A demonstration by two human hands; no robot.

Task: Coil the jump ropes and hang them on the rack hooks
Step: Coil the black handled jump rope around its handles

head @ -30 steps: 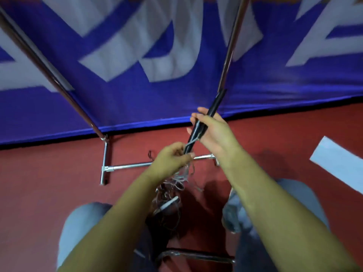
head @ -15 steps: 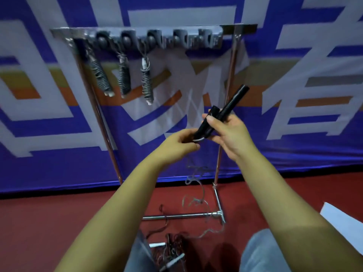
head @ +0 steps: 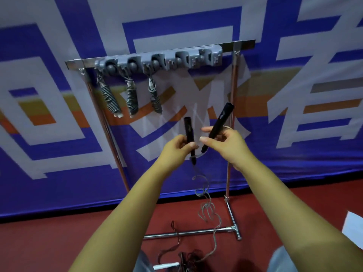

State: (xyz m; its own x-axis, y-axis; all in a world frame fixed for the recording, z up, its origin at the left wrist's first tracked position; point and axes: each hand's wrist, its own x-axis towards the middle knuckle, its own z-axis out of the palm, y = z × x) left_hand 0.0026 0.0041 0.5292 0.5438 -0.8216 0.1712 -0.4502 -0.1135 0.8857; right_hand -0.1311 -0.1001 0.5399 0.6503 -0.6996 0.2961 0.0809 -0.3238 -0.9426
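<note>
While each hand pinches one black handle, left hand (head: pixel 177 146) and right hand (head: pixel 225 143) apart before the rack (head: pixel 157 61), the cord (head: pixel 206 203) trails loose to the floor; coiling from here could snag it on the rack's base bar (head: pixel 188 232) or the floor pile (head: pixel 188 260).

Handles split apart
The left hand (head: pixel 177 146) now grips one black handle (head: pixel 189 132); the right hand (head: pixel 225 143) keeps the other handle (head: pixel 220 122).

The blue banner (head: pixel 59 173) behind the rack carries large white characters, cropped and not legible. A small pale mark on the right-hand black handle (head: pixel 220 122) cannot be read.
</note>
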